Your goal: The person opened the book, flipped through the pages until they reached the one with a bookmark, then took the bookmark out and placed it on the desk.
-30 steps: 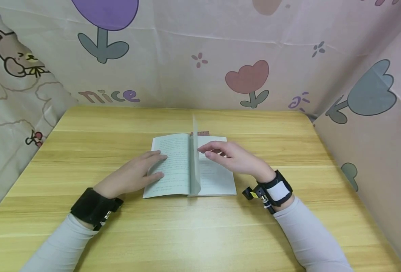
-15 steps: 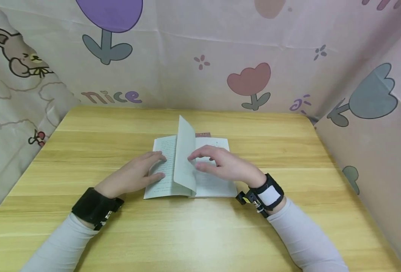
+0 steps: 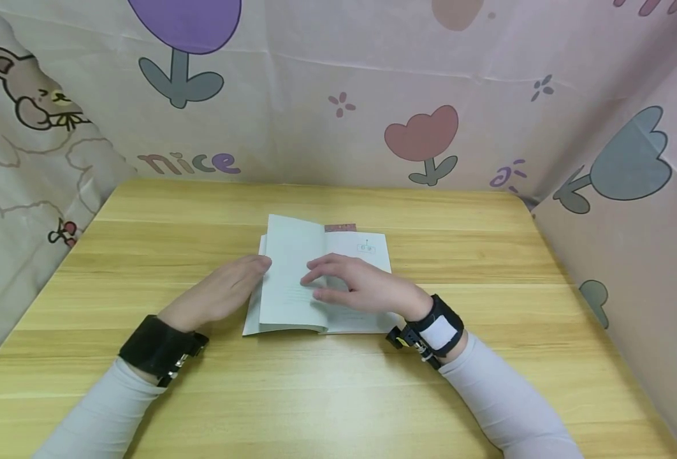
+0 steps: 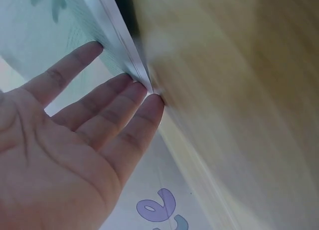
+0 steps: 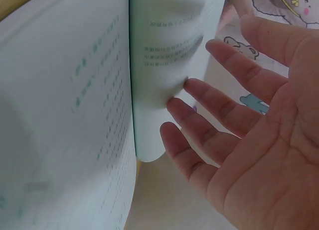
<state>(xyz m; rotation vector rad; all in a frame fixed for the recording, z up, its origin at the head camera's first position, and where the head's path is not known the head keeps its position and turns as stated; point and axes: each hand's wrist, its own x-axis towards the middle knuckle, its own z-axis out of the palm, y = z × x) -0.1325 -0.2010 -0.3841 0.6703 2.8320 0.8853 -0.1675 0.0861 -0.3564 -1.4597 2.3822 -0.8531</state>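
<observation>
Patterned cloth (image 3: 310,134) hangs beyond a wooden table (image 3: 338,401), where an open book (image 3: 291,255) lies. At the book's left edge, the left hand (image 3: 215,293) touches it with extended fingers, clasping nothing. Over the book's middle, the right hand (image 3: 367,287), ungripping, rests relaxed fingertips on a leaf. A reddish strip (image 3: 341,227) shows past the book's far edge.

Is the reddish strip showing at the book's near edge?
No, the reddish strip shows past the far edge of the open book.
</observation>
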